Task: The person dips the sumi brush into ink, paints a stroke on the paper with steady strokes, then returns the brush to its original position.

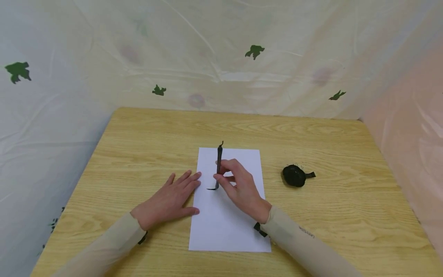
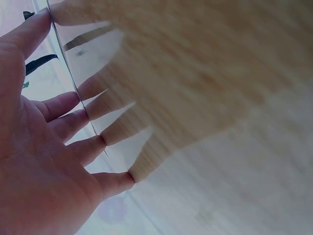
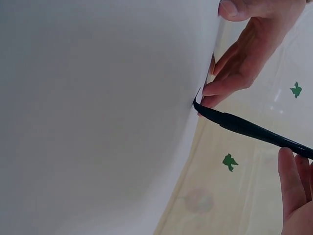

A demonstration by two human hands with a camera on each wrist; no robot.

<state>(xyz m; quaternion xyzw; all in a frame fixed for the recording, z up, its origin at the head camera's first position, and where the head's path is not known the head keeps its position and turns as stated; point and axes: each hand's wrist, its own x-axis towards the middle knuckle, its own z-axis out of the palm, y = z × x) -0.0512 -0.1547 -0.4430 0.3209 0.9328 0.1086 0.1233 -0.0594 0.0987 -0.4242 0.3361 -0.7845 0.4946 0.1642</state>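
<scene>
My right hand (image 1: pixel 242 188) pinches a black brush (image 1: pixel 219 159) between thumb and fingertips, holding it nearly upright. Its bent tip meets the white sheet of paper (image 1: pixel 228 231), where a short black stroke (image 1: pixel 211 189) runs left from it. In the right wrist view the brush (image 3: pixel 244 127) slants, with its bristles curved against the paper. My left hand (image 1: pixel 169 200) lies flat with fingers spread, fingertips and thumb tip at the paper's left edge. The left wrist view shows the palm side of that hand (image 2: pixel 44 142), fingertips on the glossy table surface.
To the right of the paper, a small black dish (image 1: pixel 294 176) with a short handle sits on the wood-grain table (image 1: pixel 328 215). Pale sheeting (image 1: pixel 207 34) with green bird shapes hangs behind and on both sides of the table.
</scene>
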